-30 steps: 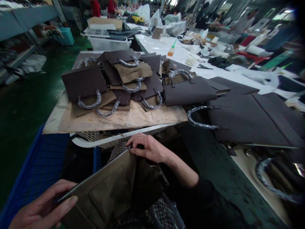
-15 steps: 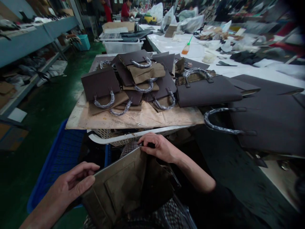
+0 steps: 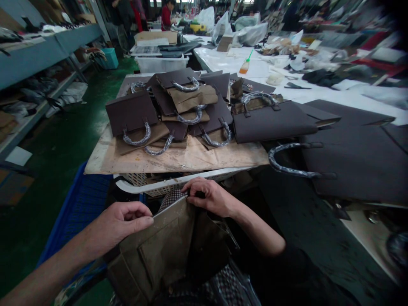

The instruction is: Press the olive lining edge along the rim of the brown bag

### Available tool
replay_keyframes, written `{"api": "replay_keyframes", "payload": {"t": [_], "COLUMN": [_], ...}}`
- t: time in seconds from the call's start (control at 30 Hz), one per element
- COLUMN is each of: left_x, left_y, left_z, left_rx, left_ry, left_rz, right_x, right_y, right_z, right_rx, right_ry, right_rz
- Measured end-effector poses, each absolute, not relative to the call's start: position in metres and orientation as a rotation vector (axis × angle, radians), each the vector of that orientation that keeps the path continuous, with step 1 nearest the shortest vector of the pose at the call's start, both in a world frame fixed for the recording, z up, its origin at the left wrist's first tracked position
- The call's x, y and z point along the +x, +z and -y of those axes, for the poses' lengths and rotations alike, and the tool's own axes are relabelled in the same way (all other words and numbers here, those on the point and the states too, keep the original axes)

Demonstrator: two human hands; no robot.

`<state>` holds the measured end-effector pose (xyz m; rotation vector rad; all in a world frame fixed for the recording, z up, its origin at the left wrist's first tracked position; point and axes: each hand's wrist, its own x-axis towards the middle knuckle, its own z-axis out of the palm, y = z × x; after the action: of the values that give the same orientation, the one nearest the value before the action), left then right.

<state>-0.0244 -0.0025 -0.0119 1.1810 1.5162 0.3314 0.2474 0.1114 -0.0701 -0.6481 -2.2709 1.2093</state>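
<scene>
An unfinished handbag [image 3: 165,238] rests on my lap, its olive-brown lining and a slit pocket facing me. Along its pale top edge, my left hand [image 3: 127,221] pinches the rim between thumb and fingers. My right hand [image 3: 210,196] grips the far corner of the same edge, fingers curled; a small dark part shows in the curl, too hidden to name. Beyond my hands, dark brown handbags [image 3: 132,111] with plastic-wrapped handles lie piled on a paper-covered board. A larger dark bag [image 3: 360,161] lies at the right, its wrapped handle toward me.
Under the board's front edge sits a white plastic basket [image 3: 153,185], with a blue crate [image 3: 76,212] to its left. A glue bottle [image 3: 245,67] with a green tip stands on the white table [image 3: 229,57] behind. Shelving [image 3: 47,46] lines the left, and people stand far back.
My left hand has slid along the bag's top edge toward my right hand. My right hand stays at the corner. The view first swung left, then shifted slightly back.
</scene>
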Motion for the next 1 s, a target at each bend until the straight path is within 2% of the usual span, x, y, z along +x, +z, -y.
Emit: {"api": "replay_keyframes", "payload": {"t": [0.43, 0.57, 0.8, 1.0], "left_x": [-0.015, -0.017, -0.02, -0.023], "left_y": [-0.001, -0.006, -0.019, -0.026], "left_z": [0.006, 0.011, 0.015, 0.015], "left_rx": [1.225, 1.109, 1.324, 1.263], "left_ry": [0.324, 0.317, 0.215, 0.235], "left_rz": [-1.511, -1.509, -1.645, -1.638], "right_x": [0.255, 0.255, 0.252, 0.25], "right_y": [-0.071, -0.071, -0.072, -0.071], "right_z": [-0.109, -0.109, -0.11, -0.111], "right_rx": [-0.706, -0.703, -0.689, -0.731], "right_ry": [1.204, 1.204, 1.219, 1.237], "right_rz": [2.218, 2.232, 2.256, 2.27]}}
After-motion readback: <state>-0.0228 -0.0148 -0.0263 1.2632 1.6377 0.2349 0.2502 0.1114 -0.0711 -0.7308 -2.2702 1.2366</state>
